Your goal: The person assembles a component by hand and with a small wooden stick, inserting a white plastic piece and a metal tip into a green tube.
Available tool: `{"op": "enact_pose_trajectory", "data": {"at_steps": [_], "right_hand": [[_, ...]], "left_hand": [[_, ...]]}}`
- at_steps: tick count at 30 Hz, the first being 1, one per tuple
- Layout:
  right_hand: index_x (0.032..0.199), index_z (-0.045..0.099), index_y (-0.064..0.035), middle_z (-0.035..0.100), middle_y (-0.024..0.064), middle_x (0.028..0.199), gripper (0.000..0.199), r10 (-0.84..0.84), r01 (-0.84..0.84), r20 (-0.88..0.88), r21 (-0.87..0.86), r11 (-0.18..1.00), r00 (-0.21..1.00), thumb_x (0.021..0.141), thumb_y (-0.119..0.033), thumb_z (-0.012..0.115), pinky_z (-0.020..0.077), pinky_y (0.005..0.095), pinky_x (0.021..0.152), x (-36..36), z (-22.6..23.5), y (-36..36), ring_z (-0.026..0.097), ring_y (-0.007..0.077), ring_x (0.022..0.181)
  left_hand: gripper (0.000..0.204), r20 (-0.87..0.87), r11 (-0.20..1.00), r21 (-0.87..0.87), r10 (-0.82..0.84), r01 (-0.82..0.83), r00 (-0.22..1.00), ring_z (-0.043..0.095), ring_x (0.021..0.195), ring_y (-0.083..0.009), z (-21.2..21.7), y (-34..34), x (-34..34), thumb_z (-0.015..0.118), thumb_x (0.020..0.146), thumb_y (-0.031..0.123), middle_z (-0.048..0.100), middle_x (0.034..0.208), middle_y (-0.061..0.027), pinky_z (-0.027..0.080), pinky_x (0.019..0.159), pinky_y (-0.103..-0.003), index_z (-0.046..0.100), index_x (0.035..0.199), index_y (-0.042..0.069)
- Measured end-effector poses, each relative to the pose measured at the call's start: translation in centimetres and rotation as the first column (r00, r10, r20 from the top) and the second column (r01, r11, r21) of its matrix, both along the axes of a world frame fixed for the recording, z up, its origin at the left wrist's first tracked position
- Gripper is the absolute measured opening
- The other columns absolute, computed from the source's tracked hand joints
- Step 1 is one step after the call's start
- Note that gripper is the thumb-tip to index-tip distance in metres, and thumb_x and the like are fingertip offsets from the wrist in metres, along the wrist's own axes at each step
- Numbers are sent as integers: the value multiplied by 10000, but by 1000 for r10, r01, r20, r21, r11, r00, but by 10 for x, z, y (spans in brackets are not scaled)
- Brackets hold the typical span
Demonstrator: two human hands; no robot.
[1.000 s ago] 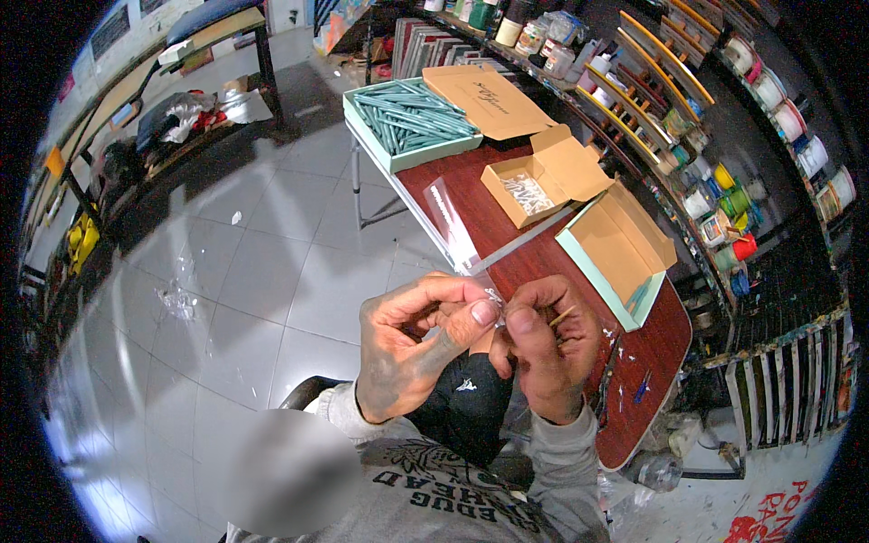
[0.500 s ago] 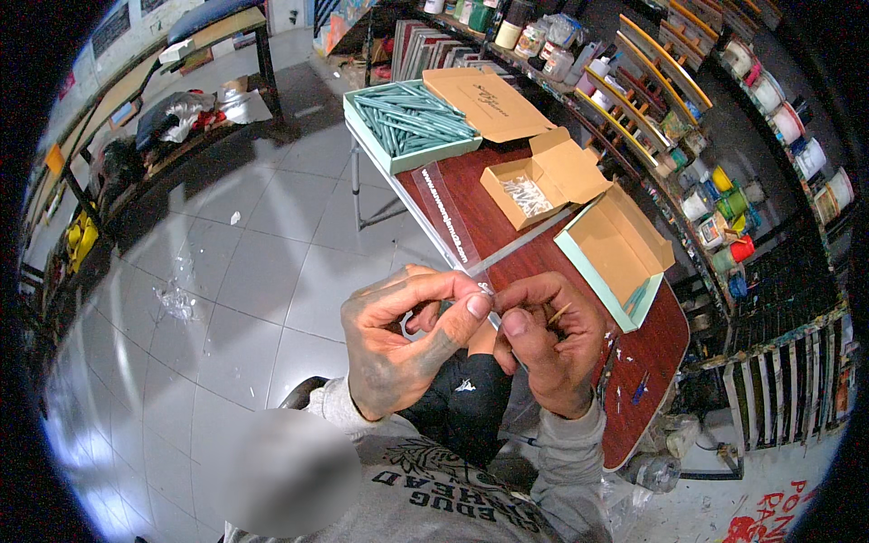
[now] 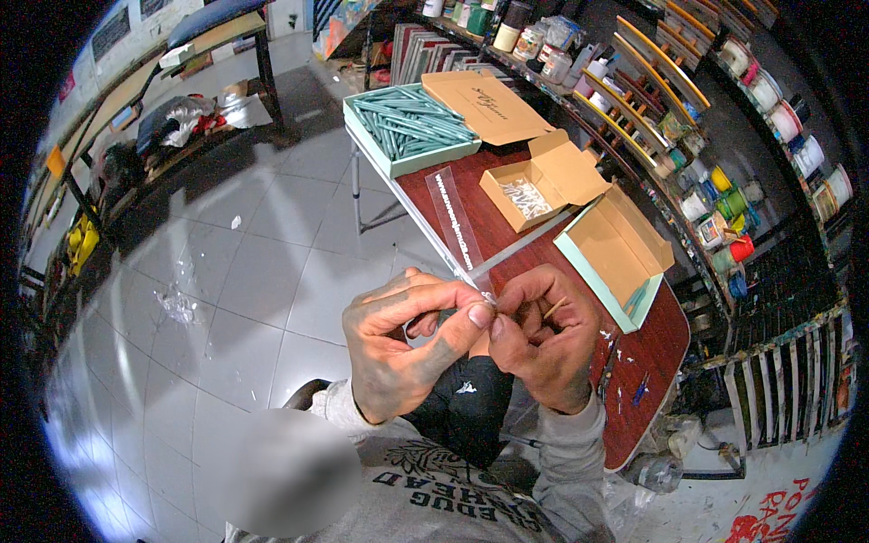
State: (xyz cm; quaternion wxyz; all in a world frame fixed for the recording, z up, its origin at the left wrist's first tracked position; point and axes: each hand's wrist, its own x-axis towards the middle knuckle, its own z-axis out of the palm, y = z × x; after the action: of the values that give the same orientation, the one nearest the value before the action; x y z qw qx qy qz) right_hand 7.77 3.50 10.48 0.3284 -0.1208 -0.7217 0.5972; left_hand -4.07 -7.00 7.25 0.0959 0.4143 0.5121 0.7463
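Observation:
My left hand (image 3: 407, 339) is closed in a pinch, thumb against forefinger, on a small white piece (image 3: 489, 297) mostly covered by the fingertips. Against it, thumb and forefinger almost touching the left ones, is my right hand (image 3: 548, 344), also closed. A thin wooden stick (image 3: 556, 308) pokes out from its curled fingers. Both hands hover in front of the dark red table (image 3: 647, 362). Beyond them, a clear strip with white lettering (image 3: 453, 217) lies along the table's left edge. A small cardboard box (image 3: 507, 204) holds several white pieces (image 3: 525, 197).
A pale green box (image 3: 434, 156) full of teal sticks (image 3: 412, 127) stands at the table's far end. Another pale green box (image 3: 635, 312) sits open to the right. White bits and a blue-handled tool (image 3: 641, 389) lie nearby. Shelves with paint jars (image 3: 529, 41) line the right.
Both hands keep their pinch at nearly the same place. My right hand has turned slightly and its fingertips have drawn closer to the left ones.

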Motion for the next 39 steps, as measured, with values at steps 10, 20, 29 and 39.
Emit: {"op": "enact_pose_trajectory", "data": {"at_steps": [10, 20, 29, 39], "right_hand": [[995, 584, -33, 417, -102, 637, 157, 167, -160, 7, -254, 954, 986, 848, -1, 629, 224, 178, 480, 4, 4, 4, 320, -11, 534], [978, 585, -21, 541, -45, 771, 135, 154, -160, -42, -242, 957, 987, 857, 23, 627, 325, 185, 536, 0, 6, 0, 431, 11, 633], [916, 582, -25, 560, -44, 732, 95, 98, -100, -20, -186, 977, 995, 855, 12, 645, 316, 172, 500, 0, 9, -3, 424, 1, 585], [914, 579, -37, 526, -24, 581, 173, 267, -248, 39, -265, 932, 963, 828, -42, 730, 326, 198, 412, -1, 10, 15, 463, 37, 455]], "left_hand": [[146, 326, 992, -14, -113, 124, 939, 426, 615, -25, 7, -3, 3, 757, 828, 120, 584, 719, 9, 306, 535, -198, 724, 889, -9], [163, 172, 1000, -18, -21, 24, 985, 420, 601, -42, -2, -2, 1, 776, 808, 136, 627, 732, -11, 299, 527, -211, 727, 878, -3], [114, -192, 984, 40, 176, -172, 965, 447, 578, -91, 1, -1, -2, 789, 750, 102, 698, 743, -20, 336, 536, -235, 741, 840, 52], [109, -12, 999, 45, -7, 7, 1000, 448, 622, -82, -1, -8, -2, 775, 766, 87, 711, 760, -38, 338, 582, -239, 752, 863, 43]]}}
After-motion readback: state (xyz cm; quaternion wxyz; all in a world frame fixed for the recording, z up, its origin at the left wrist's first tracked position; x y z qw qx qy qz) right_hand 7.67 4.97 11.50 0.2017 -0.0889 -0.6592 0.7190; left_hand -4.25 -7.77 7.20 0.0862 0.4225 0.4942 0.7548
